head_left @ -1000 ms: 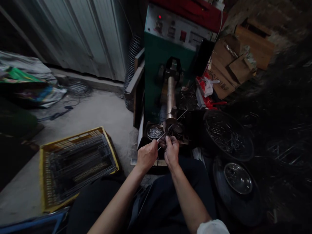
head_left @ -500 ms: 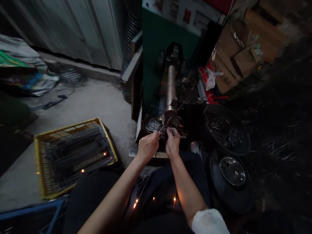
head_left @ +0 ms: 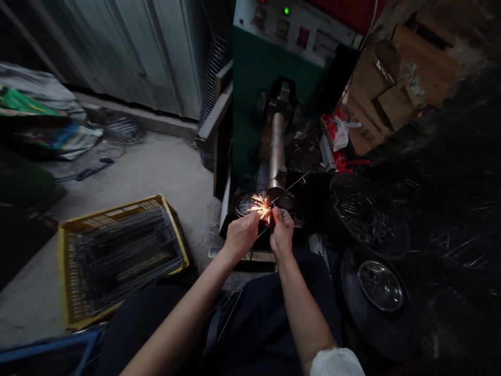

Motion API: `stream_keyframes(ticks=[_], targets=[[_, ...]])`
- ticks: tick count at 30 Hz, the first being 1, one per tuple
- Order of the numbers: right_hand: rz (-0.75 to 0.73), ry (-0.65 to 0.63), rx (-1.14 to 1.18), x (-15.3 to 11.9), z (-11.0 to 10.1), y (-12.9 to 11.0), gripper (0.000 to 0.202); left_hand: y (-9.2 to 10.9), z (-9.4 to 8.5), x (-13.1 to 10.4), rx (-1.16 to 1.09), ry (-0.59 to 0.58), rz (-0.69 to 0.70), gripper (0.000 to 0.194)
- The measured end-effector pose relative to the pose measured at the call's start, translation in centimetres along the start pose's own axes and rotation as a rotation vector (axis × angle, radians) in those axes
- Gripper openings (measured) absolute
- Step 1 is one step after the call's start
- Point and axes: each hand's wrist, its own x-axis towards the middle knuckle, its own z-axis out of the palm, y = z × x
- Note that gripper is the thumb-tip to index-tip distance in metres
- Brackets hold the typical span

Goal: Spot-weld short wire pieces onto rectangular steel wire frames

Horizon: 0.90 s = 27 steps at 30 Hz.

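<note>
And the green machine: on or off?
The green machine is on: its green lamp glows, and sparks burst below its metal arm.

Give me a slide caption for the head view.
Sparks burst by left hand and right hand, beside a metal rod, at the cylindrical arm of a green welding machine.

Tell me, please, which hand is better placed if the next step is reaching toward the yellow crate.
Probably the left hand: it is nearer the yellow crate, while the right hand would likely have to cross the left arm. Both hands are beside the sparks.
</note>
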Motion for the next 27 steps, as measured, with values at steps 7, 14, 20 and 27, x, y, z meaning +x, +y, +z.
stream_keyframes(ticks=[7,14,20,27], targets=[[0.038,-0.034,-0.118,-1.4,-1.3,0.4,0.041,-1.3,-0.4,-0.6,-0.076,0.024,0.092,0.025],[0.25,-0.538,-0.63,-11.7,-7.5,7.6,0.042,-8.8,-2.4,-7.2,-0.068,0.025,-0.003,0.021],[0.177,-0.948,-1.008,-16.6,-10.0,9.6,0.022,-21.7,-7.8,-18.6,-0.084,0.303,-0.487,0.018],[0.132,-1.05,-1.163,-16.4,-8.4,9.4,0.014,-32.3,-4.4,-26.3,-0.43,0.786,-1.175,0.033]])
